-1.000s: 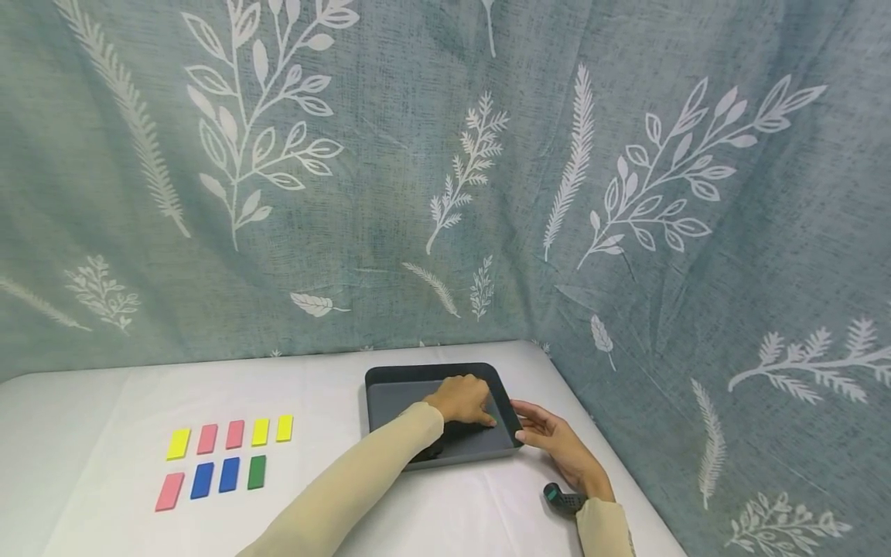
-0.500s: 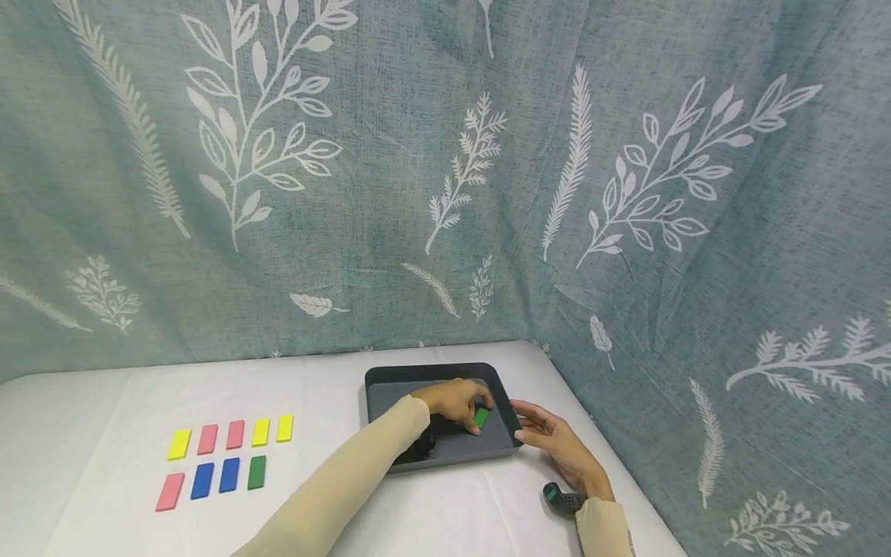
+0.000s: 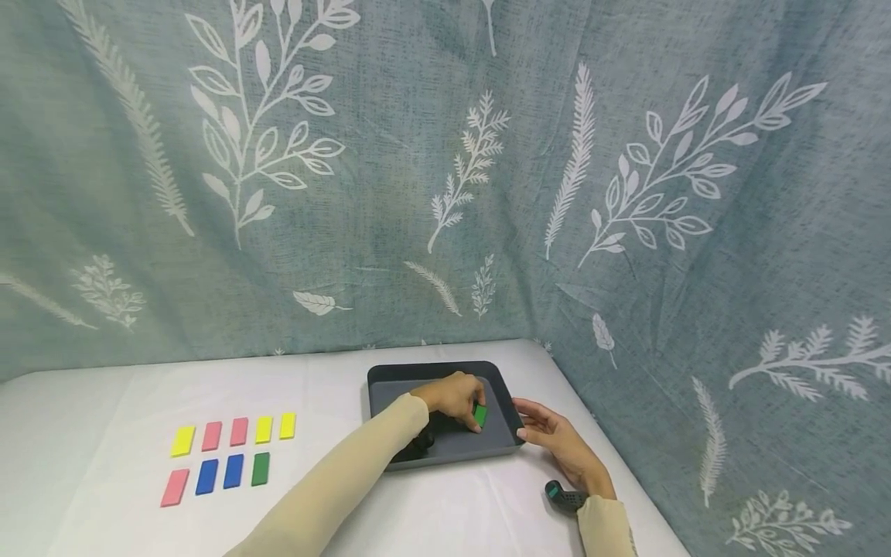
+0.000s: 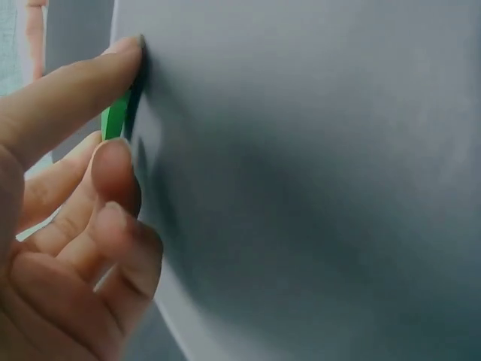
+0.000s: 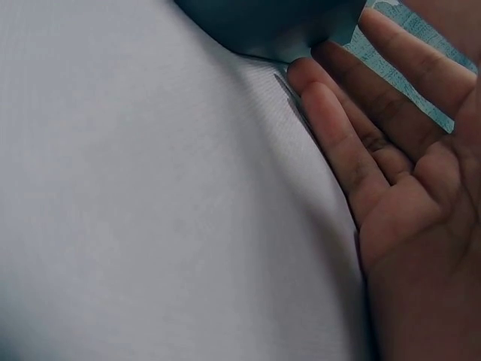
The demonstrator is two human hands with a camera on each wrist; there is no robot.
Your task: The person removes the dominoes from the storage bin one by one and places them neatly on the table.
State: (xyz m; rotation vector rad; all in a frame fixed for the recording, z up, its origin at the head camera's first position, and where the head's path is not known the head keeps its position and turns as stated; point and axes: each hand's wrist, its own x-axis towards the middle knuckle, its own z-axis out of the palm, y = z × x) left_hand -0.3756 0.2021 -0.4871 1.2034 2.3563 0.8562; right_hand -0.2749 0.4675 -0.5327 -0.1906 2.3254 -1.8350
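Observation:
A dark grey tray lies at the right end of the white table. Over its right half, my left hand pinches a small green block between thumb and fingers, just above the tray floor. In the left wrist view the green block shows as a thin edge between the fingertips, close to the grey tray floor. My right hand lies open beside the tray, its straight fingers touching the tray's near right corner.
Two rows of flat coloured blocks lie on the white tablecloth at the left: yellow and pink above, pink, blue and green below. A leaf-patterned curtain closes the back and right. The table's right edge is just past my right hand.
My left hand, earlier flat over the tray's right side, has drawn back a little and now holds the green block raised off the tray floor. The right hand has stayed put.

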